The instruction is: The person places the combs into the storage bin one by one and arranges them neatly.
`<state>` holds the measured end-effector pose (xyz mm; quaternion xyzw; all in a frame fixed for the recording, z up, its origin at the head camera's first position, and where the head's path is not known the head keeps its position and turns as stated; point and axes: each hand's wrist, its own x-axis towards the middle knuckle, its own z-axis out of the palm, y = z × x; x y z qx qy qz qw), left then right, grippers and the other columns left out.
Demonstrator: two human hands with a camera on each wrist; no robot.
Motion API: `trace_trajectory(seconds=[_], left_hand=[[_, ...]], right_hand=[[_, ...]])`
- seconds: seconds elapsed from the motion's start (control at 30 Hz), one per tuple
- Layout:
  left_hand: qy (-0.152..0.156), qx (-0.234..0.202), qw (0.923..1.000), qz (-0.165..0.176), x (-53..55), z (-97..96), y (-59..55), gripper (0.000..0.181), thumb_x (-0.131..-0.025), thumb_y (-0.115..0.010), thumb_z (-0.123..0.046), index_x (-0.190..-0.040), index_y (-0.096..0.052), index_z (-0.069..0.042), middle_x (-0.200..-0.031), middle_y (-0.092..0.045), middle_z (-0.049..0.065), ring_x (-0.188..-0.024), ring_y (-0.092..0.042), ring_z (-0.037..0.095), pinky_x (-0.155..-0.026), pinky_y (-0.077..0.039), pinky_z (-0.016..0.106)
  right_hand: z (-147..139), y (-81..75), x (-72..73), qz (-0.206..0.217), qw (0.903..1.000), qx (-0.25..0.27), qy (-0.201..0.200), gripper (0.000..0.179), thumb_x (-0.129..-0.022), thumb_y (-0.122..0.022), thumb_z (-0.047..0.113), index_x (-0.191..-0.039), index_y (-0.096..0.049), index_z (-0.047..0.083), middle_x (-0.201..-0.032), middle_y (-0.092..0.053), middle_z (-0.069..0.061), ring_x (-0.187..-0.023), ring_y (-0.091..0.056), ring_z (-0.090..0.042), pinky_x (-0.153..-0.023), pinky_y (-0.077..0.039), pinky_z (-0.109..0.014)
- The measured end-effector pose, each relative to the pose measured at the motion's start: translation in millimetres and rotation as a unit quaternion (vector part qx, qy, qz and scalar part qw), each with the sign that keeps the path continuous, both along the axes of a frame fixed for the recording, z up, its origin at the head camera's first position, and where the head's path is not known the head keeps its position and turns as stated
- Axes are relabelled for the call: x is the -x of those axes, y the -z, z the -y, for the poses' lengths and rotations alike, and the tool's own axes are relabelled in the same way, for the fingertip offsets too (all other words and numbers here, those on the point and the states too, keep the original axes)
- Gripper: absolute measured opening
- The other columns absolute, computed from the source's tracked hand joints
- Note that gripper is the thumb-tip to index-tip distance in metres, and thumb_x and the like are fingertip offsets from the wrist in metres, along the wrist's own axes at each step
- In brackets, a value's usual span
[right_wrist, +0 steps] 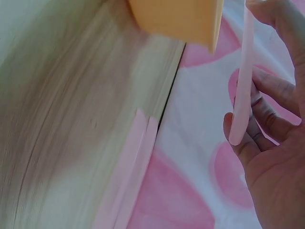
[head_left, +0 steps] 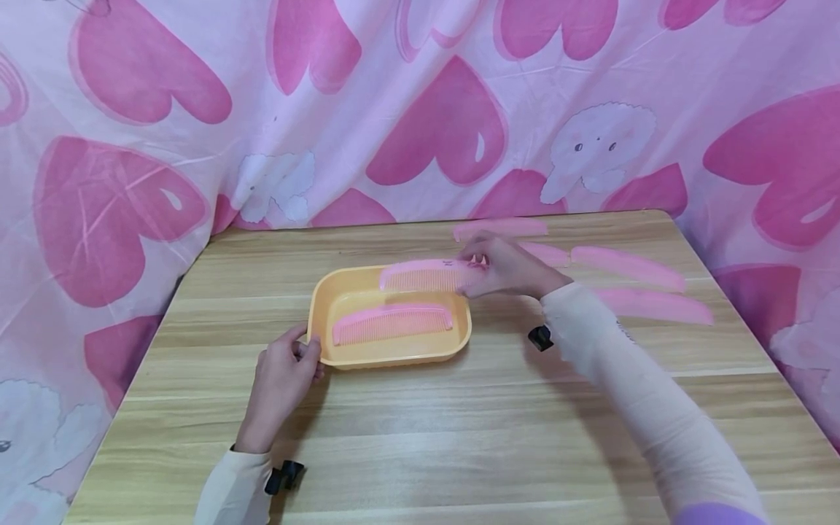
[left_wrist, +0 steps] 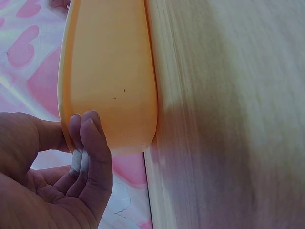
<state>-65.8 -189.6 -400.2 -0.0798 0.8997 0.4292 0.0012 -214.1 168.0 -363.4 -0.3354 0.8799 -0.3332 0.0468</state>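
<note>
A yellow plastic tray (head_left: 387,362) stands on the table, and one pink comb (head_left: 394,326) lies inside it, teeth toward the front. At the tray's left end my left hand (head_left: 282,375) pinches the rim, thumb on one side and fingers curled against the outer wall (left_wrist: 114,62) in the left wrist view. My right hand (head_left: 508,266) grips a second pink comb (head_left: 420,274) by its right end. That comb is held over the tray's back right part, teeth downward. In the right wrist view the held comb (right_wrist: 243,81) appears edge-on between thumb and fingers.
Several more pink combs lie on the wooden table (head_left: 420,445) at the back right, including one comb (head_left: 626,267) and a nearer comb (head_left: 663,305). My right forearm partly covers some. A pink heart-patterned cloth (head_left: 433,124) hangs behind the table and along its sides.
</note>
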Motion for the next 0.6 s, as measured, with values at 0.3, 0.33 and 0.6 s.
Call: trace_trajectory(seconds=[0.3,0.33,0.6], left_hand=[[-0.002,0.003,1.0000,0.004,0.3,-1.7,-1.7,0.040,-0.102,-0.053,-0.015,-0.138,-0.056,0.003,-0.070,-0.068,0.007,-0.059,-0.066,0.016,-0.051,-0.051,0.027],[-0.002,0.003,1.0000,0.005,0.3,-1.7,-1.7,0.040,-0.102,-0.053,-0.014,-0.138,-0.056,0.003,-0.070,-0.068,0.007,-0.059,-0.066,0.016,-0.051,-0.051,0.027],[-0.002,0.006,1.0000,0.007,-0.3,-1.4,-1.4,0.042,-0.102,-0.053,-0.015,-0.139,-0.054,0.005,-0.070,-0.068,0.007,-0.059,-0.066,0.015,-0.051,-0.051,0.027]], right_hand=[[29.9,2.1,-3.0,0.000,0.9996,-0.008,-0.029,0.051,-0.068,-0.093,0.025,-0.109,-0.075,-0.002,-0.101,-0.065,-0.008,-0.090,-0.058,-0.021,-0.079,-0.051,-0.035],[33.0,2.4,-2.8,0.000,0.9994,-0.012,-0.034,0.052,-0.069,-0.093,0.025,-0.109,-0.075,-0.002,-0.102,-0.066,-0.008,-0.091,-0.058,-0.021,-0.080,-0.051,-0.035],[55.2,4.0,-4.2,0.007,0.9981,-0.036,-0.050,0.055,-0.071,-0.091,0.031,-0.111,-0.075,-0.003,-0.110,-0.067,-0.009,-0.098,-0.060,-0.022,-0.088,-0.052,-0.036]])
